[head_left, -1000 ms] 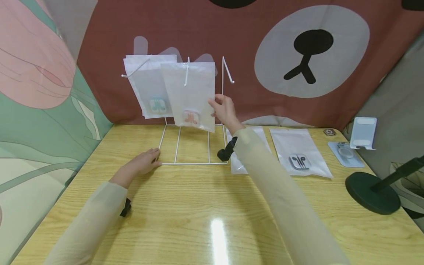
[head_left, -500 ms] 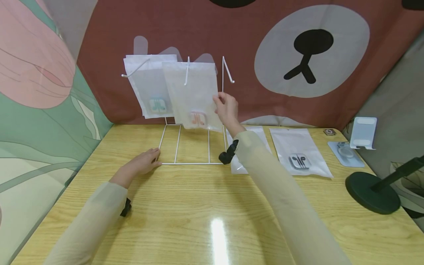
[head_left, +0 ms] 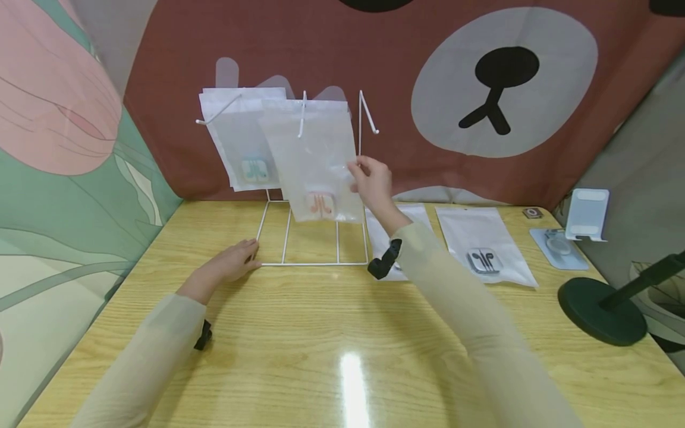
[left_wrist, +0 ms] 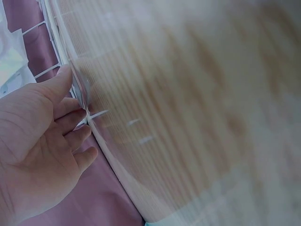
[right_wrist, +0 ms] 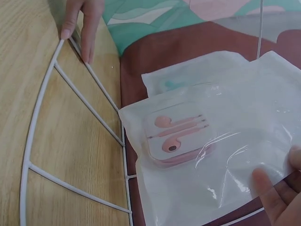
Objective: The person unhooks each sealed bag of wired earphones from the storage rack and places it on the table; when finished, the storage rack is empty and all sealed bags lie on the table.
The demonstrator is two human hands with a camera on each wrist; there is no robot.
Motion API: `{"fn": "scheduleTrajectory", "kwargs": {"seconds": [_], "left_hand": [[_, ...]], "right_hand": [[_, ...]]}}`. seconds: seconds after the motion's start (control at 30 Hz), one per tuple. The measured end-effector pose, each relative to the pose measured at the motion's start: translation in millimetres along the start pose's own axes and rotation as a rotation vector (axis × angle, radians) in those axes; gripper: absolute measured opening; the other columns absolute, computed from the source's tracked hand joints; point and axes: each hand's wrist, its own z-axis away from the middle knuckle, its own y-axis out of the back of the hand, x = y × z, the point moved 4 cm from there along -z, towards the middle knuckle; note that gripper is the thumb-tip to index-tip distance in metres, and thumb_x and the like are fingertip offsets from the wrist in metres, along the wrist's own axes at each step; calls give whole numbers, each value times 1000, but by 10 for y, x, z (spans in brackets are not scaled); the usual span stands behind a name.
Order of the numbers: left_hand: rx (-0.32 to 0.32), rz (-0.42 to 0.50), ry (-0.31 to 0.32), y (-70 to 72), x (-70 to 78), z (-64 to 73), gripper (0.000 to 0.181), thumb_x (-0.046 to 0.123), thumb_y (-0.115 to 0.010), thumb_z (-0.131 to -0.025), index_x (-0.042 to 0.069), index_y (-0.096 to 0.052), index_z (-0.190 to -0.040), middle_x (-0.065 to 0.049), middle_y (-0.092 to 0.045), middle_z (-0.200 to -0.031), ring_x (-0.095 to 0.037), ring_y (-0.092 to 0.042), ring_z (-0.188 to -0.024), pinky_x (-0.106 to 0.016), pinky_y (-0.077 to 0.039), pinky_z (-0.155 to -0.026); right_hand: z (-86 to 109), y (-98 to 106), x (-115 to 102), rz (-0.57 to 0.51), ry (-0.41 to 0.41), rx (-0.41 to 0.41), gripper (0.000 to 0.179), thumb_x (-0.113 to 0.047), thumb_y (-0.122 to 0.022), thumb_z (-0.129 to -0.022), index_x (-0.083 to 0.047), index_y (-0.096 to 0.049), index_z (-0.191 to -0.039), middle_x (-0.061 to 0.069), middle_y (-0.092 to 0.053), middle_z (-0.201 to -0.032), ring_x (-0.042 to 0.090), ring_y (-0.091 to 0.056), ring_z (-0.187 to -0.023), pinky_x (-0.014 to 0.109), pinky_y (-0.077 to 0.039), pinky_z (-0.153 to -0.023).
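Observation:
A white wire rack (head_left: 305, 264) stands on the table, with hooks at the top. From its middle hook hangs a translucent white bag of pink earphones (head_left: 320, 205); the right wrist view shows the pink earphones (right_wrist: 176, 134) in a clear square case. My right hand (head_left: 374, 184) pinches the bag's right edge between thumb and fingers. Behind it to the left, a bag of teal earphones (head_left: 254, 170) hangs from the left hook. My left hand (head_left: 229, 261) rests on the rack's front left corner, fingers fairly straight along the wire (right_wrist: 80, 54).
The right hook (head_left: 369, 113) carries no bag. Right of the rack, a bag with black earphones (head_left: 483, 261) lies flat beside another white bag (head_left: 423, 215), partly covered by my right forearm. Further right are a phone stand (head_left: 587, 214) and a dark green round base (head_left: 602, 312).
My right hand has moved slightly right and toward me. The lower part of the pink earphones' bag has swung right and forward with it. The left hand stays at the rack's corner.

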Motion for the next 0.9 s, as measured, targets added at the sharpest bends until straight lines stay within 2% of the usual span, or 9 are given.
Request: {"fn": "scheduleTrajectory", "kwargs": {"seconds": [0.4, 0.67, 0.9], "left_hand": [[2, -21, 3, 2, 13, 2, 59, 22, -47, -98, -12, -22, -140, -30, -18, -144, -46, -14, -132, -56, -13, -106], [10, -23, -8, -5, 7, -6, 60, 23, -47, -98, -13, -24, -139, -30, -19, -143, -46, -15, -131, -56, -14, -106], [9, -29, -10, 0, 8, -7, 59, 22, -47, -98, -12, -23, -139, -30, -19, -144, -46, -14, -132, -55, -14, -106]], "right_hand": [[310, 135, -100, -116, 37, -70, 19, -15, -62, -90, 1, -67, -99, 10, -64, -76, 11, -54, -41, 27, -53, -49], [499, 199, -169, -171, 64, -126, 20, -16, -62, -90, 1, -68, -99, 8, -63, -72, 16, -55, -42, 30, -53, -49], [656, 306, -241, -193, 111, -134, 19, -16, -63, -89, 1, -68, -96, 10, -61, -69, 20, -57, -44, 33, -54, -50]]}}
